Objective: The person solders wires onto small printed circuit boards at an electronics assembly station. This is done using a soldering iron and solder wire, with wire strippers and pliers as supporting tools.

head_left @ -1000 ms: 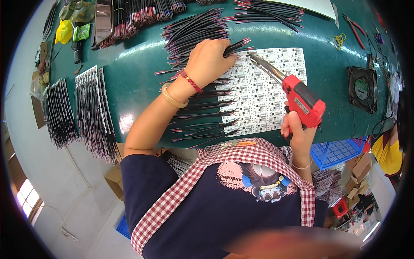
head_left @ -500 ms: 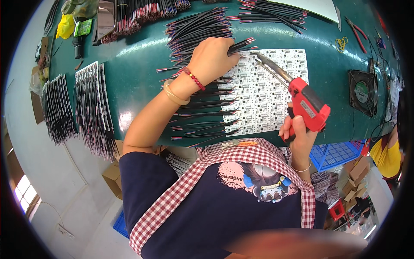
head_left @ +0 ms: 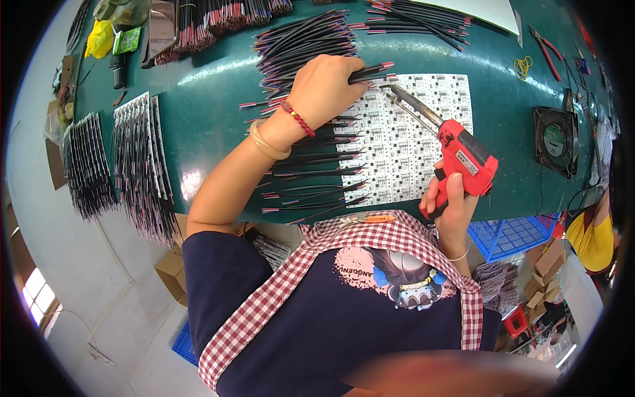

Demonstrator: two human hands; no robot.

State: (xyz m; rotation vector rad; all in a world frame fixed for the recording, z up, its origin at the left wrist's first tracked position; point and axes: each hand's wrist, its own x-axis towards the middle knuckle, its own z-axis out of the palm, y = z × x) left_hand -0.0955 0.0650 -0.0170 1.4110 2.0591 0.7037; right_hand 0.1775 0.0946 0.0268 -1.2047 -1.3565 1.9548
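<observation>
My left hand (head_left: 325,89) is closed on a few black cables (head_left: 376,72) with red and white wire ends, above the top left corner of a white circuit board panel (head_left: 423,155). My right hand (head_left: 455,204) grips the handle of a red soldering gun (head_left: 467,162). Its metal tip points to the far left, close to the fingers of my left hand and the panel's edge. Whether the tip touches a wire is too small to tell. Along the panel's left edge lies a row of black cables (head_left: 311,173), their ends at the boards.
A pile of black cables (head_left: 304,41) lies beyond my left hand, another bundle (head_left: 417,23) to its right. Finished-looking cable strips (head_left: 139,159) hang over the left edge. At right are red pliers (head_left: 554,63) and a black fan (head_left: 555,142). A yellow-sleeved person (head_left: 592,241) is nearby.
The soldering gun and my right hand have shifted slightly to the left, with the tip a little nearer my left fingers. My left hand has hardly moved.
</observation>
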